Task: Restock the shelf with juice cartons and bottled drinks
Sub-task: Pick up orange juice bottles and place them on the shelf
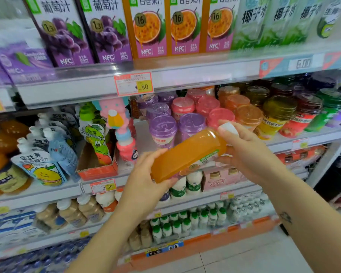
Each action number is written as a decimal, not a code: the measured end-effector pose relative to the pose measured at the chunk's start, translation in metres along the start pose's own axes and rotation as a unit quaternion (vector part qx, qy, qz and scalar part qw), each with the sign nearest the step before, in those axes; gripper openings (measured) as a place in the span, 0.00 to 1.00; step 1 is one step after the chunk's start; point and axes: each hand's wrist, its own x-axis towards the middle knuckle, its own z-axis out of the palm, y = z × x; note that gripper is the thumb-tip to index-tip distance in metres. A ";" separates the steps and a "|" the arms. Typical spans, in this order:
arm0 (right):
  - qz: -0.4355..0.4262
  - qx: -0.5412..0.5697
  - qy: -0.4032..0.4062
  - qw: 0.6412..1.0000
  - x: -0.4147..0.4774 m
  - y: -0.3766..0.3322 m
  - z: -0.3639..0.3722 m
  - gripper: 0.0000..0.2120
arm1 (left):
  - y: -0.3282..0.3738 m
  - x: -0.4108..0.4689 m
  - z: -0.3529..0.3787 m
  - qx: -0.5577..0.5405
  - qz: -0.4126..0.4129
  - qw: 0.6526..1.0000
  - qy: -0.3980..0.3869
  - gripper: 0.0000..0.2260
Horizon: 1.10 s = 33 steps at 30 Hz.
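Risks first, left to right: the spouted pouches and the cardboard tray lean loosely on the middle shelf. The pink toy bottle stands just right of the tray, and the purple-lidded cups crowd right behind the orange juice bottle. The bottle is tilted, base low-left and cap high-right. If I push it in at this angle I judge the base could clip the toy bottle or knock the front cups. The gap between them looks narrow. A slip is the other worry: the plastic looks smooth and I grip only the two ends, so letting go with one hand early could drop it onto the small bottles on the shelf below

My left hand holds the bottle's base, fingers curled under and thumb over the top edge. The bottle runs up and right from that palm, in front of the middle shelf, touching no shelf that I can see. My right hand wraps the neck end, one finger by the white cap and the others under the green label. It's not shelved yet; juice cartons sit on the shelf above
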 end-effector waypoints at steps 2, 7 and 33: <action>-0.038 -0.023 -0.013 0.999 0.000 -0.013 0.004 0.19 | 0.007 0.008 -0.010 0.019 0.047 0.998 0.031 0.26; -0.165 -0.130 -0.016 0.978 -0.004 -0.056 0.014 0.17 | 0.038 0.027 -0.044 0.060 0.147 0.980 0.124 0.28; -0.542 -0.110 0.162 0.817 0.049 -0.258 0.066 0.14 | 0.231 0.175 -0.178 0.415 0.289 0.809 0.300 0.21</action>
